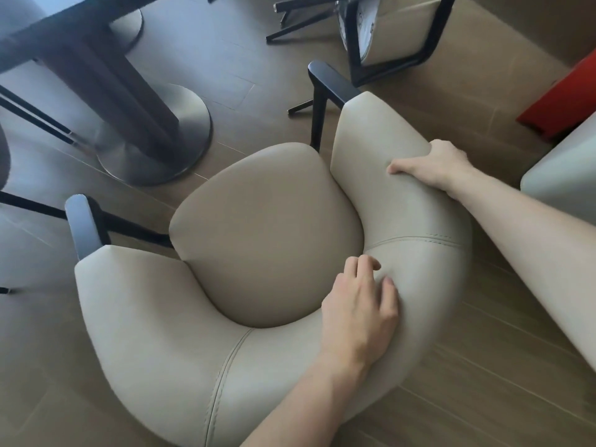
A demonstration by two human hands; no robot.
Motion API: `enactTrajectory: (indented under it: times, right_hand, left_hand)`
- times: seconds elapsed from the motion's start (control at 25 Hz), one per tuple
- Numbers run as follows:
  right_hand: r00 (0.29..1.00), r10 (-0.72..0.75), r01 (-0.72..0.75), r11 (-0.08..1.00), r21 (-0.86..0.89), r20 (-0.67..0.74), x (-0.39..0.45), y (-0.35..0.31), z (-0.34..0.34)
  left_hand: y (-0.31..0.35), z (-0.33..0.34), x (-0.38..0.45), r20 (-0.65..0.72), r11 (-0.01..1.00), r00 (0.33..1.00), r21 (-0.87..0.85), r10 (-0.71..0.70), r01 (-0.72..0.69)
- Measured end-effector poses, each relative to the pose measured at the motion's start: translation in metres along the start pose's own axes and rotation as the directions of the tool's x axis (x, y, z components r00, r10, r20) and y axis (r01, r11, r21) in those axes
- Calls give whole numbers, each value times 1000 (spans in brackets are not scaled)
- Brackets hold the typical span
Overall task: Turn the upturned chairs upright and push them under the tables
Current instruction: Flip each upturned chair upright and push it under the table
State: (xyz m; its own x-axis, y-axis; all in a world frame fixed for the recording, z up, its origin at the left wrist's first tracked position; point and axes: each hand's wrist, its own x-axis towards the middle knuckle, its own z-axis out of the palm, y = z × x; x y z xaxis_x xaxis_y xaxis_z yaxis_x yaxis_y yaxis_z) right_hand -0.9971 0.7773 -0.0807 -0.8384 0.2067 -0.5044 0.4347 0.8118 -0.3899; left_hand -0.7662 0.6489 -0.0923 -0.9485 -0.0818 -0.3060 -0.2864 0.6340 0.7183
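Upright beige chair (267, 233), right hand (435, 164) gripping its backrest, left hand (358, 317) resting loose-fingered: push step, seat beyond fingertips toward table (42, 33).

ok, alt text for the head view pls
Both hands are on the curved back of an upright beige chair: the right hand grips its top edge, the left hand rests on it. A pedestal table stands ahead; another chair lies overturned beyond.
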Motion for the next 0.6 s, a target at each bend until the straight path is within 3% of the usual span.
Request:
enactTrajectory:
  times: [0.12, 0.2, 0.28, 0.4, 0.6]
  right_hand:
    - [991, -11, -3, 994, -107, -134, -4, 2, 9]
    - [947, -132, 54, 964, -261, -292, -19, 6, 23]
    - [893, -291, 124, 893, -433, -344, -42, 15, 39]
    - [893, -354, 168, 837, -521, -280, -72, 35, 50]
    - [935, -310, 223, 892, -393, -173, -122, 64, 55]
  left_hand:
    - [-1, 2, -1, -4, 999, 999, -11, -41, 41]
    - [1, 2, 0, 0, 998, 998, -7, -60, 60]
    - [3, 2, 3, 10, 996, 996, -1, -92, 92]
    - [7, -1, -4, -21, 994, 994, 23, -107, 107]
    - [-4, -16, -31, 14, 974, 995, 207, -96, 91]
